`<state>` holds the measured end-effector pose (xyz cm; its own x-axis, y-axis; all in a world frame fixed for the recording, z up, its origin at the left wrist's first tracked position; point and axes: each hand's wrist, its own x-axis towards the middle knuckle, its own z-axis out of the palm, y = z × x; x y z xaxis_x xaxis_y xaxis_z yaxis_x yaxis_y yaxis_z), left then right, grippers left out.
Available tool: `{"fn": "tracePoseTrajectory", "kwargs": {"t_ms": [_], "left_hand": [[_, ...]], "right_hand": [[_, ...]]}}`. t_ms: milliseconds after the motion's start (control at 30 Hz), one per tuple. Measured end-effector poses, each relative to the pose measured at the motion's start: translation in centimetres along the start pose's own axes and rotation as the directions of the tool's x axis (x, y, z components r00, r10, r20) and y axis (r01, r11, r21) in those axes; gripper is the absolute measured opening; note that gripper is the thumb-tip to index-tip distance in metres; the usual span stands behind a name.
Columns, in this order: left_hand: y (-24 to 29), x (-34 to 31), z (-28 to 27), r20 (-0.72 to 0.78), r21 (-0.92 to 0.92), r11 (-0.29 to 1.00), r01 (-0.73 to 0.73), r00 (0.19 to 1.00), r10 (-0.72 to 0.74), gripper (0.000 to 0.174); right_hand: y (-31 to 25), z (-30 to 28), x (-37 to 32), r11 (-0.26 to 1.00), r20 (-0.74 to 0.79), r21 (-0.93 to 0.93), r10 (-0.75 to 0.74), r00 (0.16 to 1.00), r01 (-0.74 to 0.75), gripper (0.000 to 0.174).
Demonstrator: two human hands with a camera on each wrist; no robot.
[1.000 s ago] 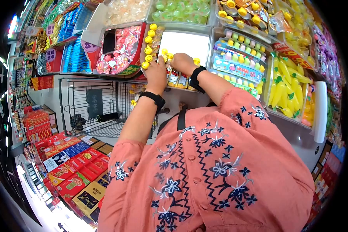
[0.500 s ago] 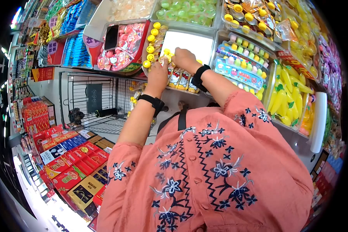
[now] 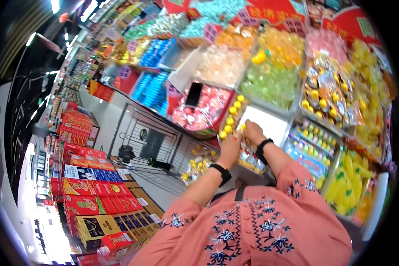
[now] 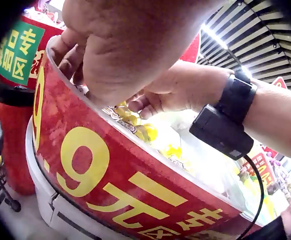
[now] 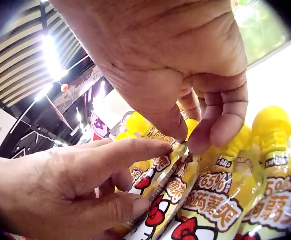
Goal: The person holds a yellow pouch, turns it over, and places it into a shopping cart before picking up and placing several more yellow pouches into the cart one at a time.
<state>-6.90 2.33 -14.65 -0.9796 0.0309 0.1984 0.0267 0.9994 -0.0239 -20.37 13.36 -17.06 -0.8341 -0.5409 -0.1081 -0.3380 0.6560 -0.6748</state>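
Several jelly pouches (image 5: 210, 200) with yellow screw caps and a cartoon cat print stand packed in a row in a bin; their caps (image 3: 230, 119) show in the head view. From above, my right hand (image 5: 175, 65) pinches the top of one pouch between thumb and fingers. My left hand (image 5: 75, 185) comes in from the left, its index fingertip meeting the right fingers there and its thumb against the pouch's side. In the left wrist view, the left hand (image 4: 125, 45) reaches over the bin's red band (image 4: 110, 165), hiding its own fingertips.
A white panel (image 3: 270, 119) lies behind the pouches. To the left, a black phone (image 3: 193, 94) rests on pink packets. A wire shopping cart (image 3: 139, 128) with yellow-capped packs stands below them. Bins of green jellies (image 3: 270, 84) and yellow banana-shaped packs (image 3: 348, 177) surround the spot.
The head view has tilted and swung, bringing more shelves into sight and shifting the hands rightward in frame. Both hands stay together at the pouch row.
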Motion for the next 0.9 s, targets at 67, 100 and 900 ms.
{"fn": "tracePoseTrajectory", "kwargs": {"t_ms": [67,100,900], "left_hand": [[0.0,-0.1,-0.9,0.071,0.016,1.000,-0.008,0.997,0.007,0.046],[-0.2,-0.7,-0.2,0.042,-0.004,0.998,-0.063,0.997,0.063,0.044],[-9.4,-10.5,-8.1,0.104,-0.580,0.727,0.367,0.919,-0.381,0.033]], "right_hand": [[0.7,0.8,0.3,1.000,-0.028,-0.018,0.015,0.999,-0.016,0.024],[1.1,1.4,0.0,0.999,-0.029,-0.026,0.036,0.999,-0.037,0.023],[-8.1,-3.2,-6.8,0.957,0.207,0.291,-0.087,0.974,0.024,0.029]]}}
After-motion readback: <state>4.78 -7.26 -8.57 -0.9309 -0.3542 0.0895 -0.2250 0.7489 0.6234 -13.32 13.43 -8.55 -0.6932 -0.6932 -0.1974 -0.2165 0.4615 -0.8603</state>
